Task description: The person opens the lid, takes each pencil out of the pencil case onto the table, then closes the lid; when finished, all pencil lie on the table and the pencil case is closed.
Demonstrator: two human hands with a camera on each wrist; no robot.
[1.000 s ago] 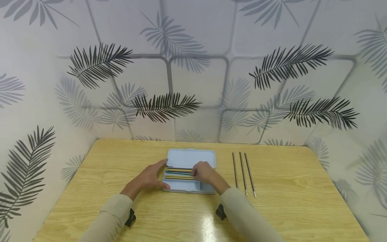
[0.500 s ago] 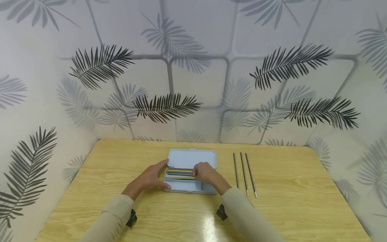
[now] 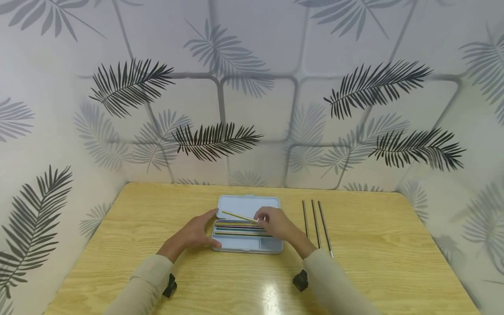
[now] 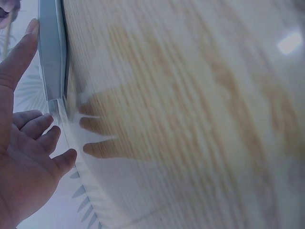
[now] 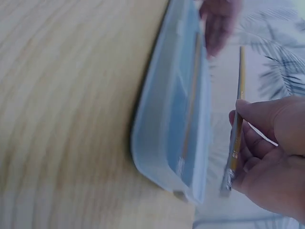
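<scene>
My right hand [image 3: 275,222] pinches a yellow pencil [image 3: 238,216] between thumb and fingers, lifted above an open light-blue pencil case [image 3: 238,242]. In the right wrist view the pencil [image 5: 240,86] slants upward, its silver-banded end near the palm. Several more pencils [image 3: 236,234] lie lengthwise in the case's long compartment. At the left end, my left hand [image 3: 193,232] spreads thumb and fingers across the case's corners. The left wrist view has the thumb straight against the case wall [image 4: 51,52], with the other fingers loosely extended.
Three dark pencils [image 3: 325,225] lie side by side on the wooden table [image 3: 374,262], right of the case. The raised lid [image 3: 248,204] lies back behind the case. A leaf-patterned wall covering [image 3: 267,170] stands along the table's far edge.
My right hand, earlier down inside the case, has risen and moved slightly right with a yellow pencil between its fingers. The left hand stays at the case's left end.
</scene>
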